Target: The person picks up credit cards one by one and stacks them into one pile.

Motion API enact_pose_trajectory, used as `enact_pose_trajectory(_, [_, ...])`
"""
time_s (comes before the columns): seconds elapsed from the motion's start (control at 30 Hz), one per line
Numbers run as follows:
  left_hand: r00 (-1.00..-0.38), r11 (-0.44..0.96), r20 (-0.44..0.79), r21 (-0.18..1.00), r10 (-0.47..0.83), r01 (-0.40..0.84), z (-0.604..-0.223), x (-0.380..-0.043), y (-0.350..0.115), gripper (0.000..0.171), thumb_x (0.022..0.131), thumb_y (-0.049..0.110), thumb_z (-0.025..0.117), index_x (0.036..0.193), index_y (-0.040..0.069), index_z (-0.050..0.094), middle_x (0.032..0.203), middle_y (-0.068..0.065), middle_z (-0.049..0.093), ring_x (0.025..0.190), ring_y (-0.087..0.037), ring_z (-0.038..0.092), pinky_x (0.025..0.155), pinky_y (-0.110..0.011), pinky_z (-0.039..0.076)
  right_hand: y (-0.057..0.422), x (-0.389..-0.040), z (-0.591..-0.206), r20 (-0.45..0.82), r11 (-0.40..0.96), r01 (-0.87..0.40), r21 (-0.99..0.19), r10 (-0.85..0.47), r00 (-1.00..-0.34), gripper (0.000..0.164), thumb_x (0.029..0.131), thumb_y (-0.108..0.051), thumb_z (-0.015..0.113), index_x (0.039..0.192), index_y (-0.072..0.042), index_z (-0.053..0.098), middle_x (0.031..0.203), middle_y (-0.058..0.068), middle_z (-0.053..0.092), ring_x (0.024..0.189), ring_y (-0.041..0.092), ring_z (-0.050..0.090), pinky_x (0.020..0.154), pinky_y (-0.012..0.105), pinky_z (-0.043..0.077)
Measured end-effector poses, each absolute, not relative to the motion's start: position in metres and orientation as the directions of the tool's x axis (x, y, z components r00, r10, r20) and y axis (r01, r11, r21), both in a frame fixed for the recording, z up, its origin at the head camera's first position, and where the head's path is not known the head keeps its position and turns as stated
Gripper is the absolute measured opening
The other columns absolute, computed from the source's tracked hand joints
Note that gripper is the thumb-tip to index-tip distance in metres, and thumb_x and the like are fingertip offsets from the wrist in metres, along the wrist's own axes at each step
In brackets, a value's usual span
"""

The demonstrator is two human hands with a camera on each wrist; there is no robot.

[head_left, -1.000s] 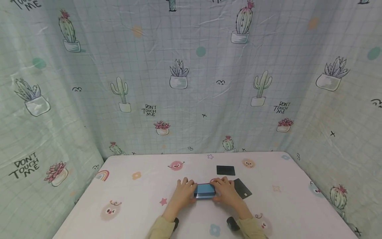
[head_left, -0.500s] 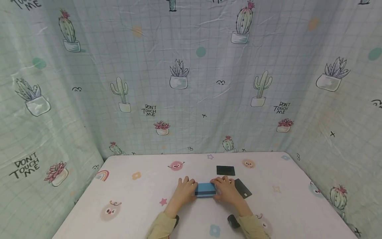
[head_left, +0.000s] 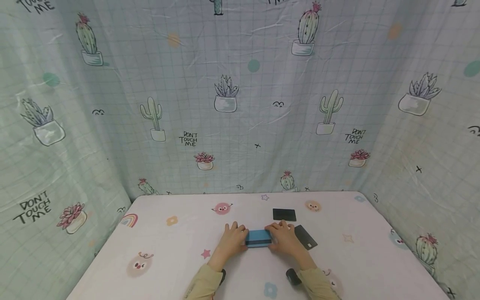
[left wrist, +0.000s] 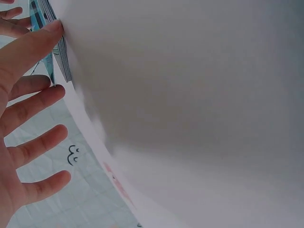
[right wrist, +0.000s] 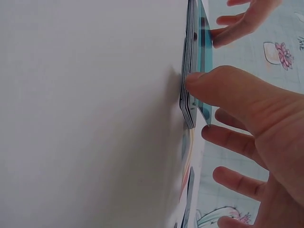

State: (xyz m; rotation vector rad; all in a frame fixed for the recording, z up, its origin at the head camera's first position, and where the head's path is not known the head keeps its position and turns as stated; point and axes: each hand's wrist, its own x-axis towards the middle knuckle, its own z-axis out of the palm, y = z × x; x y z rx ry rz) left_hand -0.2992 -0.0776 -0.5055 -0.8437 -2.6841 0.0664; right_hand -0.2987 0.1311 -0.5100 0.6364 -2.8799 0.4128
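A blue card with a dark stripe [head_left: 258,238] tops a stack of cards [right wrist: 190,114] held between the two hands at the middle of the bench [head_left: 168,246]; whether the stack touches the surface cannot be told. The left hand [head_left: 231,241] pinches its left end and the right hand [head_left: 283,238] its right end, thumbs on the near edge. A dark card with a chip [head_left: 305,237] lies just beside the right hand, and a black card [head_left: 284,214] farther back.
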Motion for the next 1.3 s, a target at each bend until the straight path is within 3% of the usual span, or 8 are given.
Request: enact_pose_trajectory(1.3, [-0.784, 0.814, 0.226, -0.107, 0.579, 0.571, -0.5095, -0.3053, -0.0764, 0.035, 0.07, 0.036, 0.072, 0.099, 0.017, 0.064, 0.097, 0.002, 0.062, 0.085, -0.016, 0.047, 0.071, -0.036, 0.037, 0.1296, -0.3032, -0.511, 0.197, 0.866, -0.444, -0.231, -0.405, -0.893, 0.048, 0.065, -0.025, 0.074, 0.109, -0.011, 0.06, 0.107, 0.004, 0.06, 0.089, 0.02, 0.039, 0.08, 0.055, 0.031])
